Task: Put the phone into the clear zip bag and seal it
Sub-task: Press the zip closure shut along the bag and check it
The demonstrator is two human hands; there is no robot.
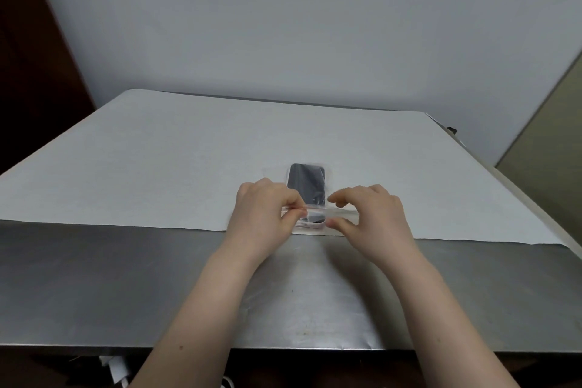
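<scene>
We see the dark phone (306, 186) inside the clear zip bag (315, 217), lying at the near edge of the white paper sheet (157, 167) on the metal table (126, 287). Our left hand (264, 214) pinches the bag's red-lined zip strip; our right hand (368, 217) grips its other end between thumb and fingers.

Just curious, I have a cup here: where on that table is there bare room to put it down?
White paper lies bare left of the left hand, right of the right hand, and beyond the phone. The steel strip beside the forearms is free. Crowded only around the zip bag.
</scene>
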